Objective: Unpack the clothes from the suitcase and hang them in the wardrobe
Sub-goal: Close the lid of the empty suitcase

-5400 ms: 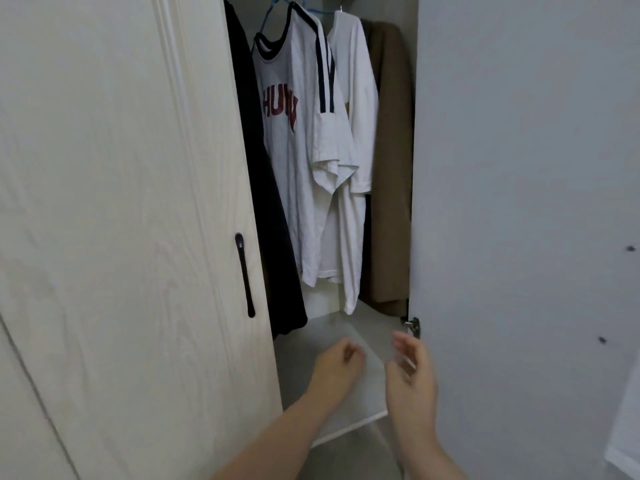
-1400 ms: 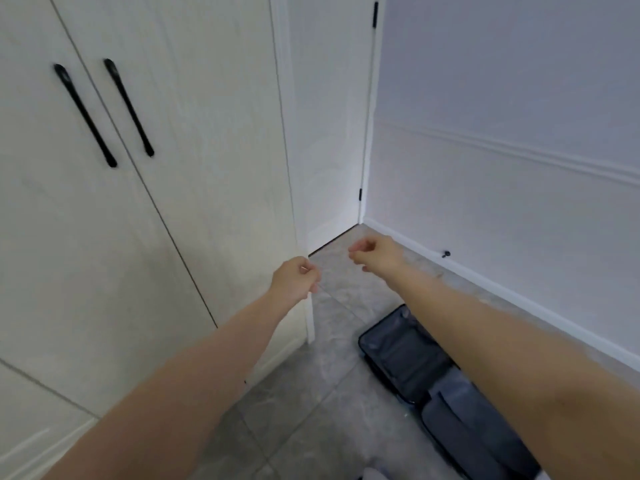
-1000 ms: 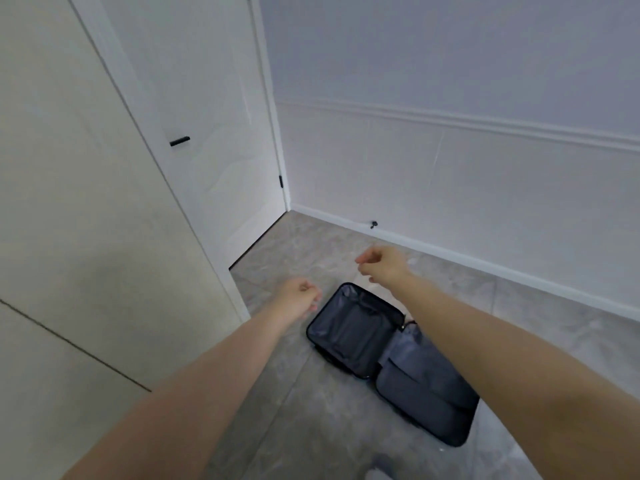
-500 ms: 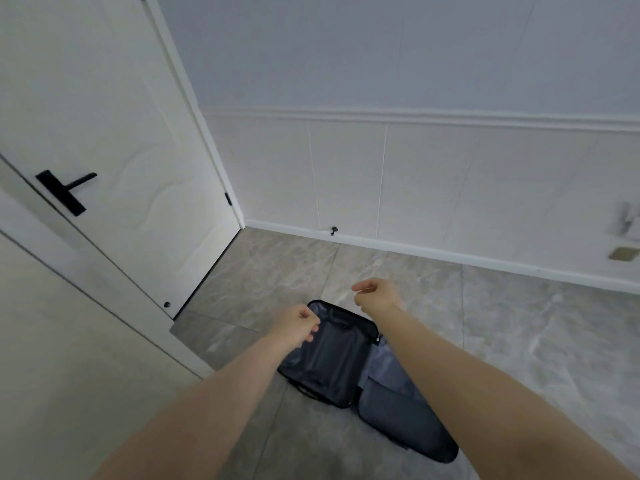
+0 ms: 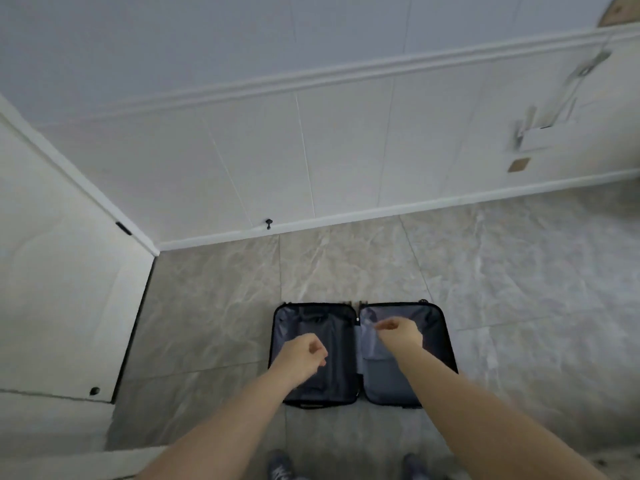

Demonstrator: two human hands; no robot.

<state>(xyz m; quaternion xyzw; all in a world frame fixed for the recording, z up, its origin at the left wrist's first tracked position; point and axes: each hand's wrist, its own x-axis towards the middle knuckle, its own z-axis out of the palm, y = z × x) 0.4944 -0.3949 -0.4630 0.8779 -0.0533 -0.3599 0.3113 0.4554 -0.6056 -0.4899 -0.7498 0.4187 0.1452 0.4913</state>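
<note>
Looking down from my head, I see the suitcase (image 5: 360, 355) lying open flat on the grey tiled floor (image 5: 519, 289) just ahead of my shoes (image 5: 278, 467), its two halves side by side with the hinge running away from me. The left half shows a dark lining, the right half a lighter grey lining with a fabric panel across its lower part; I can make out no loose clothes in either half, though my arms cover part of each. My left hand (image 5: 303, 355) hangs over the left half with its fingers curled in and holding nothing. My right hand (image 5: 398, 332) is over the right half, fingers curled too, with the thumb and forefinger drawn together at the tip; whether they pinch the lining or anything else I cannot tell. The wardrobe is out of sight here. Beyond the suitcase there is open floor up to the white skirting board (image 5: 381, 213) and the panelled wall (image 5: 311, 150), where a small dark doorstop (image 5: 268, 223) sits low down. A white door (image 5: 69, 289) stands to my left, its edge near the suitcase's left side but well apart from it. To the right the floor runs wide and bare toward the far wall.
</note>
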